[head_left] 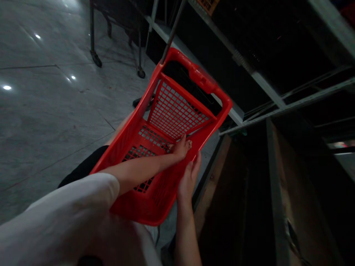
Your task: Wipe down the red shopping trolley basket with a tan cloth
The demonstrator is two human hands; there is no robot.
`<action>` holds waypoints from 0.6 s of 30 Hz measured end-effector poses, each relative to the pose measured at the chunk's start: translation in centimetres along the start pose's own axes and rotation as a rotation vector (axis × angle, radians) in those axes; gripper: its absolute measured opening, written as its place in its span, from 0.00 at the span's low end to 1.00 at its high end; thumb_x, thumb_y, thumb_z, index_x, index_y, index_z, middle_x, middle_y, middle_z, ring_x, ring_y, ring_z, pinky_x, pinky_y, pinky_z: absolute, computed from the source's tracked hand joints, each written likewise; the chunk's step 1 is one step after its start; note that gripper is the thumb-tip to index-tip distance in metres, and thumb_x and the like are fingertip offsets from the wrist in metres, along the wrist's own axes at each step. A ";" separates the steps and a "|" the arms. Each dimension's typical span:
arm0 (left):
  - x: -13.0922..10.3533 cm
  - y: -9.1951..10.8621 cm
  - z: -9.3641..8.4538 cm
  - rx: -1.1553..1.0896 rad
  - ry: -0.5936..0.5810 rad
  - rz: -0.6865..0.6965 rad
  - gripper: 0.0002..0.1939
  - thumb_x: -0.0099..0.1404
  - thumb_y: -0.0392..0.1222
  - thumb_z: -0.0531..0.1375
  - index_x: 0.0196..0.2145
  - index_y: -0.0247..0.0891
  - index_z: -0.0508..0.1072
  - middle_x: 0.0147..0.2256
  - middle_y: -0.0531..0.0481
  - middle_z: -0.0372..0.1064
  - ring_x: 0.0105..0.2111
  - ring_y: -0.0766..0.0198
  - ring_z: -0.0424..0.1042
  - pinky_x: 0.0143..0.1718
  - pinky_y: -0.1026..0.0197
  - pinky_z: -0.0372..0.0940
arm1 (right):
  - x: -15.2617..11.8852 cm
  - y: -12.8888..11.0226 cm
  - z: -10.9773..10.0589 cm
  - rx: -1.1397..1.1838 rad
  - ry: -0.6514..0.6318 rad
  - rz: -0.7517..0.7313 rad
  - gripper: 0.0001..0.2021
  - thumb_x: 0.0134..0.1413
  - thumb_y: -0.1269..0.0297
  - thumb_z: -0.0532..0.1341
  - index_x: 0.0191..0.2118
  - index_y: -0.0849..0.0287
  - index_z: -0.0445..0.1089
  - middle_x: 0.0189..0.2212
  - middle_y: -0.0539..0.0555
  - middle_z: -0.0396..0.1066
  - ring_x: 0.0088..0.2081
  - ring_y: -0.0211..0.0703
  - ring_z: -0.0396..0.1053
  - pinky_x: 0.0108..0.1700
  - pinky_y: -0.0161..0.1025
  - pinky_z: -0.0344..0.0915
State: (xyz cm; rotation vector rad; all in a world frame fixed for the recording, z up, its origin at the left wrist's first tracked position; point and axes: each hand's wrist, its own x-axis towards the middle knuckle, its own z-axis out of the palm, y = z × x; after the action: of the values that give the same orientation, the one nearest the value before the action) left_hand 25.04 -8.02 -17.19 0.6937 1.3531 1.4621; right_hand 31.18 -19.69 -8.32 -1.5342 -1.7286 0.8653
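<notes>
A red plastic basket (155,192) with grid panels lies tilted across the middle. My left hand (181,148) reaches down inside it, near the lower edge of the mesh panel (176,111). Its fingers look spread, with small pale shapes beside them too dim to make out. On the basket's right rim rests my right hand (189,179), its thumb and fingers around the edge. A thin metal rod (173,35) rises from the basket's far left corner.
Dark shelving with a pale metal frame (266,88) runs along the upper right. Below it are brown wooden panels (213,181) with dark gaps between them. A wheeled metal stand (93,33) is on the grey tiled floor (50,122) at the upper left.
</notes>
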 end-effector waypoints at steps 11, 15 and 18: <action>-2.4 -2.9 -2.3 0.039 -0.022 0.133 0.20 0.70 0.38 0.58 0.56 0.36 0.77 0.52 0.39 0.79 0.56 0.51 0.76 0.63 0.42 0.68 | -0.7 0.1 0.0 -0.133 -0.005 -0.029 0.34 0.70 0.56 0.42 0.77 0.52 0.32 0.77 0.57 0.38 0.77 0.47 0.41 0.74 0.58 0.49; 1.8 2.9 1.7 -0.117 -0.111 0.276 0.25 0.69 0.33 0.53 0.61 0.34 0.74 0.61 0.41 0.72 0.63 0.55 0.70 0.68 0.47 0.62 | 1.2 -0.8 -1.1 -0.169 -0.019 -0.091 0.35 0.71 0.52 0.44 0.77 0.51 0.31 0.78 0.55 0.29 0.78 0.49 0.28 0.75 0.63 0.43; 3.4 5.7 2.9 -0.247 -0.261 0.546 0.24 0.70 0.36 0.53 0.61 0.38 0.74 0.66 0.44 0.67 0.68 0.59 0.63 0.73 0.50 0.54 | 5.3 -1.5 -2.5 -0.198 -0.014 -0.197 0.34 0.72 0.51 0.43 0.77 0.51 0.34 0.78 0.56 0.32 0.78 0.48 0.31 0.76 0.62 0.40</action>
State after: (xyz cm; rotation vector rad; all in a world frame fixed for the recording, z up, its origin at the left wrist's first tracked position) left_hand 24.87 -3.15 -11.86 1.1015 0.7930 1.8476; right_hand 31.85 -14.43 -5.41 -1.4522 -1.9865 0.6222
